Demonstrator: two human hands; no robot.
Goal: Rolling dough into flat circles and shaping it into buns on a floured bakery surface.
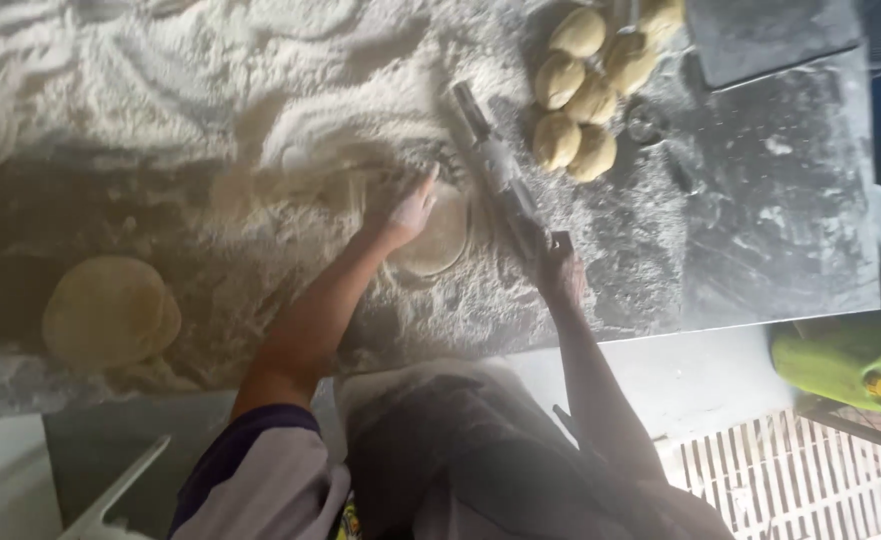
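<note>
Left hand lies flat on the dough disc mid-frame; right hand grips the rolling pin, slanting toward upper left beside it.

My table was a dark stone slab, buried in loose flour across most of the top beyond my hands. A flat disc lay under my left hand. The pin lay slantwise on the flour, its near end in my right hand. Dough balls sat clustered beyond my right hand. Rolled rounds were stacked well off to the left of my left hand.
</note>
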